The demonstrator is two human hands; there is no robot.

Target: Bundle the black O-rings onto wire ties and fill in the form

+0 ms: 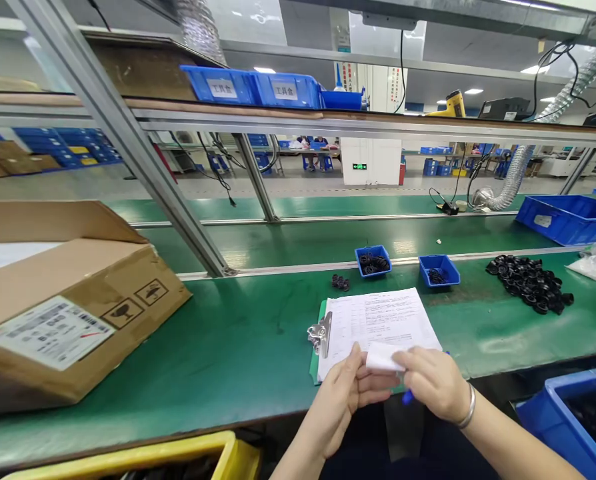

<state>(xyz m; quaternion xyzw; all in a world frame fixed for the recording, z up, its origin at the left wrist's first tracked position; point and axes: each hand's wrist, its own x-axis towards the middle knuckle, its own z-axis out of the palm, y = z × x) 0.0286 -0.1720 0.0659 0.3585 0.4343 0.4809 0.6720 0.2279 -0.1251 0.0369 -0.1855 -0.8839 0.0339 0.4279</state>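
Observation:
A small white slip of paper (382,357) is held between my two hands, in front of the clipboard's lower edge. My left hand (345,397) pinches its left side, with the other fingers behind it. The thumb and fingers of my right hand (435,383) grip its right end. A blue pen (408,398) shows under my right hand, partly hidden by it. Beneath the hands, printed sheets (378,320) lie on a green clipboard (315,363) with a metal clip (321,333) at the left.
Small blue trays (373,261) (439,270) hold black parts beyond the clipboard. A heap of black parts (531,283) lies right. A cardboard box (78,320) stands left on the green bench (218,373). A yellow bin (238,460) and blue bin (543,413) sit at the front edge.

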